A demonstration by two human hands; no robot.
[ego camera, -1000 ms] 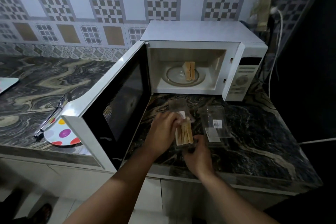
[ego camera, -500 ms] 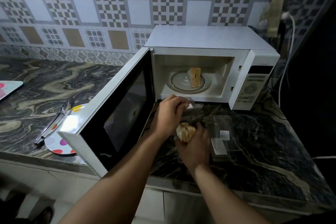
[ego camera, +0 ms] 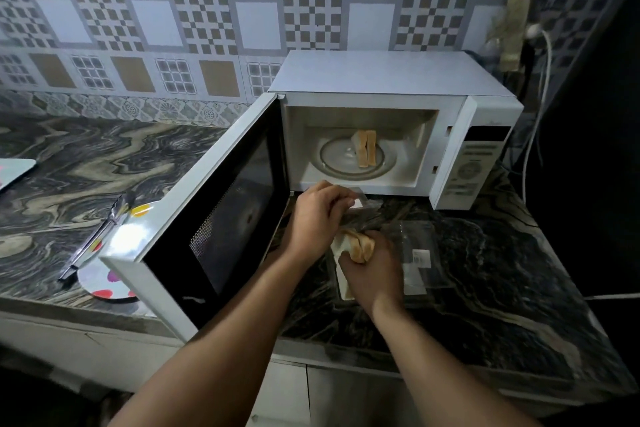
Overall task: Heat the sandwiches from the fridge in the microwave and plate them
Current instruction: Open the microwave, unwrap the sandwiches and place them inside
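Since a second before, the right hand (ego camera: 372,267) had lifted the pale triangular sandwich (ego camera: 360,246) from its clear plastic pack (ego camera: 341,279), grip clamped round it; left hand (ego camera: 317,215) pinched the clear pack flap (ego camera: 360,199) above the marbled counter (ego camera: 502,288); another sandwich (ego camera: 366,148) stood in the open white microwave (ego camera: 391,80); risk: squeezed filling slipping out; white label (ego camera: 420,258) unreadable.

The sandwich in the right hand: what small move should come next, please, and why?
Probably lift the sandwich clear of the clear wrapper and carry it to the glass turntable. The right hand grips it, the left hand pinches the wrapper, the microwave stands open, and one sandwich already lies inside.
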